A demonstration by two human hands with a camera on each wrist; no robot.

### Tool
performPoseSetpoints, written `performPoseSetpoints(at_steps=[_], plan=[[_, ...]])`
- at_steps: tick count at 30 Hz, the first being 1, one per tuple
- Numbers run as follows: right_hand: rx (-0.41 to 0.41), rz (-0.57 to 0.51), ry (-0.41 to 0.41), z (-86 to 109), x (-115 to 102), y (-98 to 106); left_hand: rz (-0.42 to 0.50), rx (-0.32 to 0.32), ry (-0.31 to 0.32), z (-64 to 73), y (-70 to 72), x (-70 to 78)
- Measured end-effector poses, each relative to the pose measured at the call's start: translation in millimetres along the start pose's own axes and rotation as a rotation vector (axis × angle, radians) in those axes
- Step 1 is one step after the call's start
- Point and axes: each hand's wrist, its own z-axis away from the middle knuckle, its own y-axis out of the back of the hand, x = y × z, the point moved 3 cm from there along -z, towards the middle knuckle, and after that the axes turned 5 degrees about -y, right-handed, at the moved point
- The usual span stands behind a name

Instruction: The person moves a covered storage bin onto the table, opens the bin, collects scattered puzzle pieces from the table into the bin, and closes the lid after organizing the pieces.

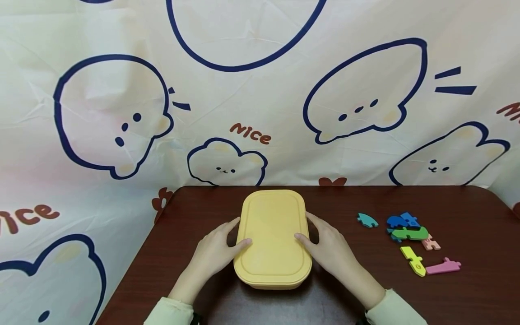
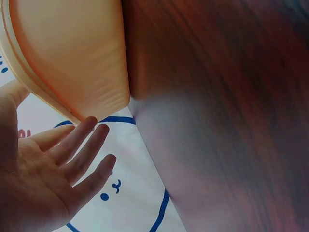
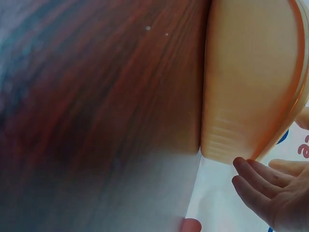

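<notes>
A yellow plastic box (image 1: 276, 285) with a rounded yellow lid (image 1: 273, 230) stands on the table in the head view. My left hand (image 1: 213, 248) holds its left side, thumb on top of the lid and index finger at the rim. On the opposite side my right hand (image 1: 331, 246) holds it the same way. Both wrist views show the box's side wall (image 2: 72, 43) resting on the wood, the other fingers spread loosely below the rim. What the box contains is hidden by the lid.
Right of the box lie flat jigsaw-like pieces: a teal one (image 1: 367, 220), a green one (image 1: 410, 233) over blue ones (image 1: 411, 220), a salmon one (image 1: 431, 243), a yellow one (image 1: 412, 259) and a pink one (image 1: 444, 266). A printed cloth (image 1: 284, 99) hangs behind the dark wooden table (image 1: 162, 271).
</notes>
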Motion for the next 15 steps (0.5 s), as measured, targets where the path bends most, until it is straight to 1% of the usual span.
performPoseSetpoints(at_steps=[4, 8, 15], plan=[[-0.014, -0.012, -0.033, -1.2, 2.0, -2.2, -0.008, 0.004, -0.002, 0.4, -1.2, 0.7], [-0.019, -0.011, -0.049, -1.5, 3.8, -3.0, -0.013, 0.009, -0.001, 0.1, -1.5, 0.4], [-0.033, -0.034, -0.062, -2.0, 3.5, -3.0, 0.015, 0.025, 0.015, -0.3, -1.7, 0.2]])
